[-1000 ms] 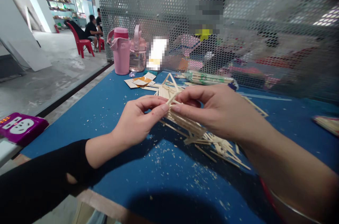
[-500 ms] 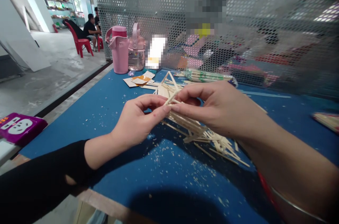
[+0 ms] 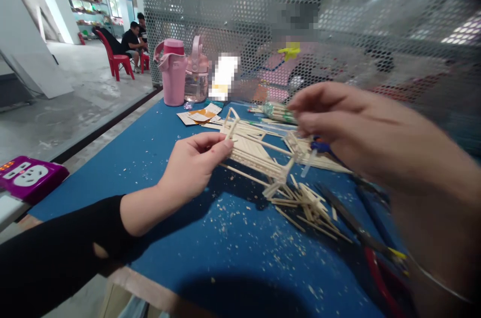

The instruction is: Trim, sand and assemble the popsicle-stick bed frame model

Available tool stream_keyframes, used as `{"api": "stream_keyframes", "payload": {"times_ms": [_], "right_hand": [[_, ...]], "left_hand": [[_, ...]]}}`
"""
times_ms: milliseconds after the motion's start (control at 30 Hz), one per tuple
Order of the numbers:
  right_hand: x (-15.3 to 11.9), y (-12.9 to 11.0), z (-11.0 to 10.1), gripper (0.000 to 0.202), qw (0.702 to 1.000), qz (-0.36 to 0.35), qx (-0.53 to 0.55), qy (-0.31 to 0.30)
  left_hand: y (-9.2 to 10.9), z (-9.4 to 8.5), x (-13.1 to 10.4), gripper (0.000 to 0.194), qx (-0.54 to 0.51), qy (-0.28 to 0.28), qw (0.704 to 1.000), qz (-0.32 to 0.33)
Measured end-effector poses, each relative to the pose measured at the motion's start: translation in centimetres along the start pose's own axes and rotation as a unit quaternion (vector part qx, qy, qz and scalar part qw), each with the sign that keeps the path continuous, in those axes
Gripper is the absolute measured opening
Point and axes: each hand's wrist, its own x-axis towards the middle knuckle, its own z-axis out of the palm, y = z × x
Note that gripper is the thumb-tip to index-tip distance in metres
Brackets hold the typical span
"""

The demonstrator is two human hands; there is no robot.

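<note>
My left hand (image 3: 197,165) pinches the near-left end of a small frame built of thin wooden sticks (image 3: 255,157), which has a slatted floor and upright pieces at its ends. My right hand (image 3: 345,130) is off the frame, raised to its right and blurred. Its thumb and fingers are drawn together; whether anything tiny is between them I cannot make out. Below those fingers shows a blue piece with a clear pointed nozzle (image 3: 308,164), partly hidden by the hand. A loose heap of cut sticks (image 3: 310,208) lies on the blue table mat (image 3: 225,258).
Pliers with red handles (image 3: 376,263) lie at the right. At the back stand a pink thermos (image 3: 175,77), a clear bottle (image 3: 196,82), a blurred-out bright phone-like shape (image 3: 224,75) and a perforated metal screen (image 3: 233,2). A purple power strip (image 3: 33,178) is at the left edge.
My right hand has let go of the stick frame and moved right and up, uncovering the frame's right end, the nozzle and the pliers. My left hand stays at the frame.
</note>
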Motion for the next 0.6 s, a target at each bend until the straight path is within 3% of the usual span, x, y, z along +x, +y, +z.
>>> {"api": "stream_keyframes", "payload": {"times_ms": [133, 267, 433, 600], "right_hand": [[0.0, 0.3, -0.9, 0.017, 0.99, -0.041, 0.118, 0.06], [-1.3, -1.0, 0.7, 0.017, 0.979, -0.128, 0.128, 0.09], [-1.9, -1.7, 2.6, 0.018, 0.984, -0.144, 0.096, 0.049], [-1.7, -1.3, 3.0, 0.017, 0.991, -0.101, 0.083, 0.023]], "left_hand": [[0.0, 0.1, 0.1, 0.015, -0.034, 0.012, 0.999, -0.027], [0.2, 0.2, -0.4, 0.013, -0.018, -0.007, 1.0, -0.016], [0.3, 0.3, -0.5, 0.014, -0.019, -0.015, 1.0, -0.014], [0.3, 0.3, -0.5, 0.013, -0.025, -0.018, 0.999, -0.013]]}}
